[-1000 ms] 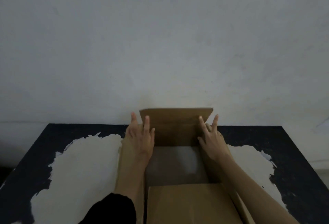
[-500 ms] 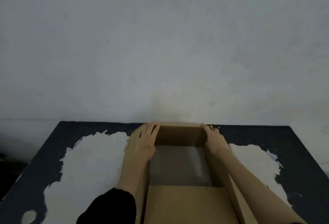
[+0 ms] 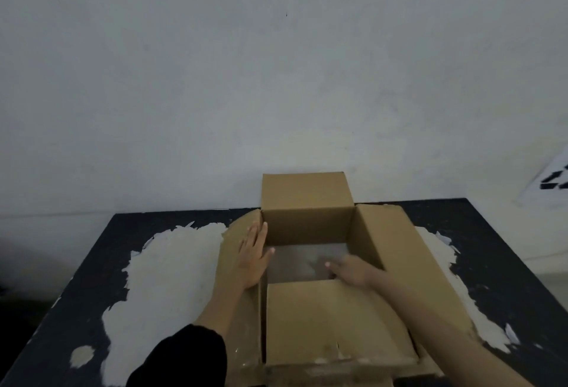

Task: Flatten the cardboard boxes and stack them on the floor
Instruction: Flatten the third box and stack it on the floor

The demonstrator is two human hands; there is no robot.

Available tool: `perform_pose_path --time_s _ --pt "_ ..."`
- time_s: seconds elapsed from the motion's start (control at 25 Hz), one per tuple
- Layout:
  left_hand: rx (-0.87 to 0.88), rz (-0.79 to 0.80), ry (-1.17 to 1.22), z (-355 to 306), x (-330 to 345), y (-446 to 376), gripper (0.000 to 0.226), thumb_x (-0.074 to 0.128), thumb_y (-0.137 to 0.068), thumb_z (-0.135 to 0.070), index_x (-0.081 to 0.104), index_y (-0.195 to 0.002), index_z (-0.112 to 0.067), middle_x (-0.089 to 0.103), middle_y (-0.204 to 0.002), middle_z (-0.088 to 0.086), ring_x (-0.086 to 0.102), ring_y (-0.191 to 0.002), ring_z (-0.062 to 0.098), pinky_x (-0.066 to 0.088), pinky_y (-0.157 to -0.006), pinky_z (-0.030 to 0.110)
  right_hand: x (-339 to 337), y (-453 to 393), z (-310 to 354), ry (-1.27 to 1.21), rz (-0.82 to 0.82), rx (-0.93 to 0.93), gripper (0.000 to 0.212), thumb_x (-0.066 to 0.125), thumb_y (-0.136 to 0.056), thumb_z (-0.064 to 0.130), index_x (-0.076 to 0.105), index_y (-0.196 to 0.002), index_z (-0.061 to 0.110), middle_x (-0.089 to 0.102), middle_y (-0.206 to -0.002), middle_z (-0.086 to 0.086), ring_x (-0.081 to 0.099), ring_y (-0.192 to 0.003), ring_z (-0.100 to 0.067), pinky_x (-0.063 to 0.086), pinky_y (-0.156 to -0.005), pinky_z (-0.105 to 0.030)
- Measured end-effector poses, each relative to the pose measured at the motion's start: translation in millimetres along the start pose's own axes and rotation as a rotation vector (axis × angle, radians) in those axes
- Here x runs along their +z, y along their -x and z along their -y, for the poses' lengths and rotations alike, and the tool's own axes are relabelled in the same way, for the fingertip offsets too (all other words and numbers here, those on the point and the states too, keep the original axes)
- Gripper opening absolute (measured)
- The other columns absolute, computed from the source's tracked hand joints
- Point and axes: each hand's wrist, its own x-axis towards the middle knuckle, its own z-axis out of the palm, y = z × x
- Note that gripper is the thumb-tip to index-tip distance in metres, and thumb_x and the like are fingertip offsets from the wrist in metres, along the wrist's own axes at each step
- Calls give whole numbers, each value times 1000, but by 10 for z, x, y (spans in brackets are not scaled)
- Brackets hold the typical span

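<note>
Open brown corrugated cardboard box, standing upright on the table top with all four top flaps unfolded: far flap raised upright, left and right flaps spread outward, near flap folded toward the viewer.

Box – matt brown cardboard; table – black, paint worn off.

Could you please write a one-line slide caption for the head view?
Left hand flat on the open cardboard box's left flap, right hand reaching inside.
</note>
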Motion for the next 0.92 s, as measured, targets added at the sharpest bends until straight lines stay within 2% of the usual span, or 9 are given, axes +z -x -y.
perform_pose_path --time_s 0.08,0.16,0.2,0.28,0.36,0.52,0.68,0.8,0.92 --pt "-73 31 154 143 86 147 68 35 -100 -38 -6 -151 -16 -10 -160 6 -5 -149 22 2 -120 41 -265 241 236 -74 -37 -25 42 38 -100 19 60 -68 5 59 -72 -16 55 -70 -24 32 -54 -16" --pt "-232 101 452 254 170 283 79 42 -94 -49 -5 -151 -21 -5 -160 8 6 -148 29 12 -120 49 -373 535 435 -46 62 -16 42 42 -98 27 50 -58 16 48 -60 -4 42 -55 -16 32 -55 -25" --pt "-289 126 593 297 238 348 85 45 -91 -53 -5 -151 -23 -1 -160 8 11 -146 32 18 -118 51 -333 663 499 12 148 -2 39 42 -97 34 56 -65 18 53 -66 -3 46 -58 -15 35 -59 -27" --pt "-335 146 704 315 346 509 90 49 -88 -56 -5 -151 -22 2 -160 8 15 -145 33 21 -117 52 -55 830 566 142 315 -1 38 40 -95 47 62 -111 21 64 -110 -6 57 -89 -18 41 -78 -28" --pt "-348 153 768 320 425 679 107 54 -73 -70 -3 -151 -25 8 -159 9 21 -143 33 24 -116 52 294 902 582 172 402 -17 59 41 -91 55 36 -142 24 42 -145 -5 48 -121 -22 39 -100 -35" --pt "-423 -3 826 417 635 1141 115 53 -61 -82 17 -151 -20 27 -153 15 35 -136 36 32 -112 54 757 989 559 69 200 -99 71 59 -85 49 31 -144 22 41 -145 -6 40 -131 -25 32 -109 -41" --pt "-506 -148 722 460 765 1809 119 42 -53 -90 32 -146 -18 37 -147 16 41 -131 34 34 -110 52 1326 1044 411 478 -85 -137 53 63 -83 34 44 -127 13 50 -130 -13 46 -122 -29 32 -100 -41" --pt "-462 -137 863 263 650 2333 91 48 -85 -62 9 -152 -14 25 -155 14 31 -139 32 26 -116 45 1561 1079 380 527 -297 -171 34 56 -85 18 49 -118 13 54 -125 -11 46 -120 -27 29 -97 -39" --pt "-563 -198 893 353 791 2627 71 35 -101 -30 -13 -150 -14 13 -159 11 33 -138 33 27 -112 43 1604 1210 523 545 -259 -134 40 55 -86 29 47 -123 15 52 -129 -10 44 -124 -28 25 -106 -44"
